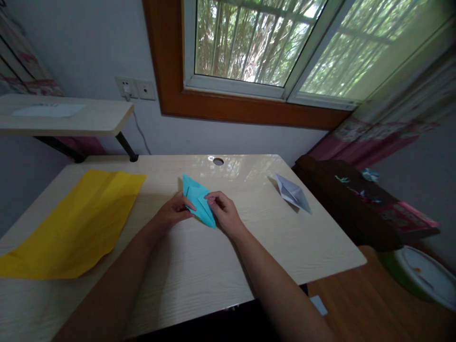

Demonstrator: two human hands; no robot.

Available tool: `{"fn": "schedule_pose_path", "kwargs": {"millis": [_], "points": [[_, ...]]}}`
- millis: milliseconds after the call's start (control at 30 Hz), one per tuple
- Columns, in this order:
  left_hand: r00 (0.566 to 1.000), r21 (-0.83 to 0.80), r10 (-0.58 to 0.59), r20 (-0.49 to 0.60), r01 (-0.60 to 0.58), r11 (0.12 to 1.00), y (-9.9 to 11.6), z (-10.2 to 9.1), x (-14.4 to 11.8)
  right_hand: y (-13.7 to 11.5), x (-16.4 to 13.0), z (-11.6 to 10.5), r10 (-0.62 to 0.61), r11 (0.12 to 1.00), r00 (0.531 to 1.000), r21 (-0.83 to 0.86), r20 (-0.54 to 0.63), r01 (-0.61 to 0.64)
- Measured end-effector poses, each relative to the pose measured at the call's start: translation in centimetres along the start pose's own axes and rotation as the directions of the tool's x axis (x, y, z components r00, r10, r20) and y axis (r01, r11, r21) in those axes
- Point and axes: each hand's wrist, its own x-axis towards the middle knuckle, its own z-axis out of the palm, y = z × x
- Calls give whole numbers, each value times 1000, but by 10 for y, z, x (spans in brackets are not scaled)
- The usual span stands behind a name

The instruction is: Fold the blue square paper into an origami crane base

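Bare forearms reach over a pale wood-grain desk; left hand and right hand each pinch the folded turquoise paper diamond above its middle; uneven pulling could skew creases or tear an edge.

I see the left hand and right hand gripping opposite sides of a turquoise folded paper with pointed ends, above a pale wood-grain table; I can't tell whether the paper touches the tabletop. To my left spreads a large yellow sheet, near a pale raised shelf on black legs bearing a white paper. Over on the right sits a pale grey folded paper boat shape, well apart from the hands. Beyond the table's far edge I get a barred window framed in brown wood, with a pink-and-white curtain beside it.
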Motion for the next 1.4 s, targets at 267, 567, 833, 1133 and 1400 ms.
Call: {"fn": "schedule_pose_path", "kwargs": {"millis": [267, 567, 833, 1133, 1400], "points": [[985, 249, -95, 146, 57, 967, 4, 2, -3, 0, 3, -3, 40, 998, 999, 58, -21, -39], [993, 273, -121, 9, 114, 955, 9, 8, -1, 3, 4, 4, 103, 980, 994, 166, 25, -106], [961, -7, -115, -252, 117, 993, 7, 14, 3, 3, 1, 10, 144, 963, 988, 224, 52, -152], [941, -56, -140, -309, 129, 990, 4, 14, 5, 4, 0, 12, 162, 963, 984, 208, 73, -174], [891, 102, -113, -440, 175, 979, 3, 22, 3, 10, 0, 15, 132, 987, 981, 70, 143, -143]]}}
